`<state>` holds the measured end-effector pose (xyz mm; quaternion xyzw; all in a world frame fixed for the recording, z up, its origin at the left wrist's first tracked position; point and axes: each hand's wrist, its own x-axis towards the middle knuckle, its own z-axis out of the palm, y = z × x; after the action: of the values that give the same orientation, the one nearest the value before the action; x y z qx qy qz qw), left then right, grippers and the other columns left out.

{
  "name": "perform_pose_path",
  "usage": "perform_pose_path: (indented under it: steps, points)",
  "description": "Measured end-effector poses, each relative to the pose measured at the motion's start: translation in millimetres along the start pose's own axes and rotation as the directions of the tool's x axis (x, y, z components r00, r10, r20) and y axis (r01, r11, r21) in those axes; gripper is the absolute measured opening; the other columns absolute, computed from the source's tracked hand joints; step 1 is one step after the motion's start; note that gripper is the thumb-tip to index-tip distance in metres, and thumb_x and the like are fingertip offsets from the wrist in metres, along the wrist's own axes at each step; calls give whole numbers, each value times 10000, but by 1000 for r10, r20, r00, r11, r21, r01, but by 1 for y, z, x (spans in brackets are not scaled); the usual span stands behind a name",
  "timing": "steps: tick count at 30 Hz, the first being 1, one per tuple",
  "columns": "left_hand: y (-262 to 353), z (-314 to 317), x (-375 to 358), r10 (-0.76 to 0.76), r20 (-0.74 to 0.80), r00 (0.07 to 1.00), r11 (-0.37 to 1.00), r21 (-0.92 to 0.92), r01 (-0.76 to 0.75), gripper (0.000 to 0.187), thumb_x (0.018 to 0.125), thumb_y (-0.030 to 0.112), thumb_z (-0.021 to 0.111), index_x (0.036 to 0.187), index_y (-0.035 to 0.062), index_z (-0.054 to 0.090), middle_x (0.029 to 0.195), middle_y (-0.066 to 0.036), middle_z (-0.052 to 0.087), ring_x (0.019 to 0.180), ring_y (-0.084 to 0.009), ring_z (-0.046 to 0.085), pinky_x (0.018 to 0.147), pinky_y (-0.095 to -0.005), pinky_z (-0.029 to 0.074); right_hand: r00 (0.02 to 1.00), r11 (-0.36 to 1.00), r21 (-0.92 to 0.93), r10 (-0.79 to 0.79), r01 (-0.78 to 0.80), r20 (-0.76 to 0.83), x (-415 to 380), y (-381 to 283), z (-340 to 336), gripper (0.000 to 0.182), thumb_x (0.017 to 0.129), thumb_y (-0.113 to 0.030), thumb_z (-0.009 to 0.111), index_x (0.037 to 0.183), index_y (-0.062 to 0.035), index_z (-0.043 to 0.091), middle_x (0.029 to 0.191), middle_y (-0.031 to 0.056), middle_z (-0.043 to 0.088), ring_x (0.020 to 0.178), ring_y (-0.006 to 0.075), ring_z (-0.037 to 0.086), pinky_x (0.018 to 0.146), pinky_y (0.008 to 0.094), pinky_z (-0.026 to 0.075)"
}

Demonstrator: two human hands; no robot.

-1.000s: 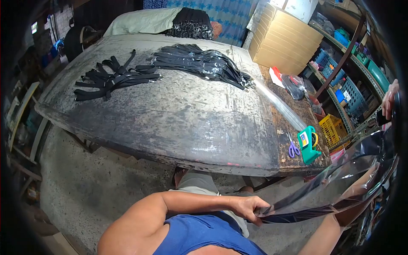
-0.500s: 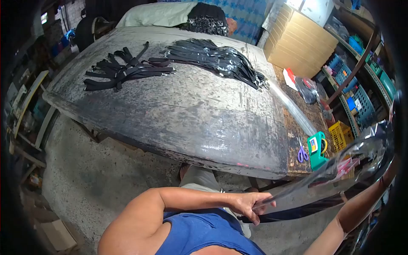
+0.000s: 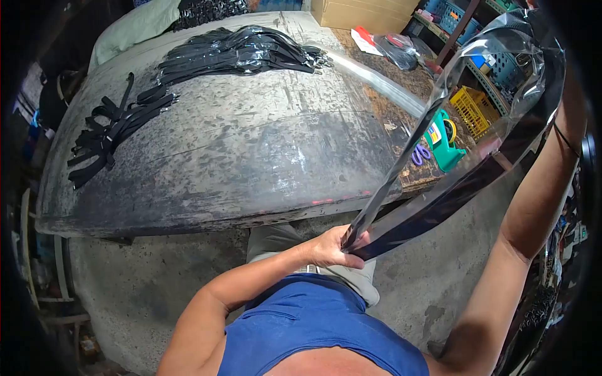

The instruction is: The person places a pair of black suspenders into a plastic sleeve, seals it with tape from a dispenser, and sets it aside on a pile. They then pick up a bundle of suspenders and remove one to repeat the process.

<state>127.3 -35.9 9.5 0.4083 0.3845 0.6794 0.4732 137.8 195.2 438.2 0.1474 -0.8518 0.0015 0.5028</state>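
Observation:
My left hand point(image 3: 338, 246) is closed around the lower end of a long clear plastic sleeve point(image 3: 433, 210) with a dark band along it. The sleeve rises in a loop to the upper right, shiny and creased. My right arm reaches up beside that far end; the right hand point(image 3: 572, 94) is mostly lost in the dark image edge and its fingers are hidden. Behind the sleeve, on the table corner, are a green tape dispenser point(image 3: 444, 143) and purple-handled scissors point(image 3: 420, 154).
On the worn table point(image 3: 251, 144) lie a small bunch of black straps point(image 3: 119, 128) and a larger pile of plastic-wrapped black straps point(image 3: 238, 55). A clear plastic strip point(image 3: 376, 81) runs along the right side. Beyond are a cardboard box point(image 3: 364, 14) and a yellow crate point(image 3: 475, 113).
The view has turned to the right and down. My left hand keeps its grip on the sleeve's end, and the sleeve now stands more steeply, its loop opened wider. My right arm reaches higher.

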Motion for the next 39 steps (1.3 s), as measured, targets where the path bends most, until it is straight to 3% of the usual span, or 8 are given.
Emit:
perform_pose_path:
  steps: [11,16,19,20,25,26,30,39]
  points:
    - [28,-16,-29,-204,-65,977,977,-68,200,388,765,96,839,1060,45,591,922,60,548,868,-70,488,794,-242,418,1000,1000,-13,5,-5,26,-5,31,12,196,986,-218,478,835,-107,421,827,-9,375,736,58,368,657,162,315]
    - [84,-67,-74,-180,-251,951,980,-125,153,664,768,92,840,1339,-14,519,1218,-8,609,1116,-94,510,1004,-270,396,975,997,-11,76,-75,207,-20,90,40,191,995,-204,472,836,-120,406,834,-19,356,753,52,357,673,157,307]
    - [90,-131,-105,-270,-403,874,944,68,323,626,766,93,839,1299,-33,535,1186,-24,646,1062,-90,558,948,-275,464,885,971,110,142,-211,444,-34,132,85,134,960,-138,433,837,-92,454,825,-25,405,760,48,412,660,195,335]
    - [113,-143,-114,-287,-449,846,937,52,346,564,775,93,832,1256,-27,562,1137,-3,658,1028,-78,559,926,-271,469,754,885,61,356,-462,552,-38,122,102,97,920,-102,478,829,-71,490,822,-38,437,727,46,434,635,209,341]
    - [210,-251,-156,-194,-662,724,617,491,615,415,761,195,826,1075,10,629,906,-1,652,863,-96,566,784,-300,483,753,891,193,212,-411,623,-83,114,245,70,820,67,487,804,2,508,668,-21,470,675,110,464,633,264,406]
    - [233,-268,-159,-210,-710,672,560,476,678,419,752,207,829,1064,7,633,889,-25,654,855,-114,576,773,-314,488,756,945,146,135,-293,641,-99,134,274,74,800,47,532,777,9,473,672,140,424,662,151,479,616,303,397]
    - [288,-360,-170,-32,-733,679,209,660,722,460,707,305,842,960,-12,625,832,-133,645,806,-196,602,727,-365,476,758,976,101,82,-191,647,-112,100,362,151,765,20,598,858,-9,483,769,246,510,759,472,516,669,438,446]
    - [377,-469,-127,82,-801,594,122,599,791,416,686,261,830,898,-18,605,796,-138,621,782,-225,595,716,-361,463,822,978,97,99,-184,561,-49,120,482,155,859,-86,619,860,-18,480,781,223,538,801,443,561,685,462,444]
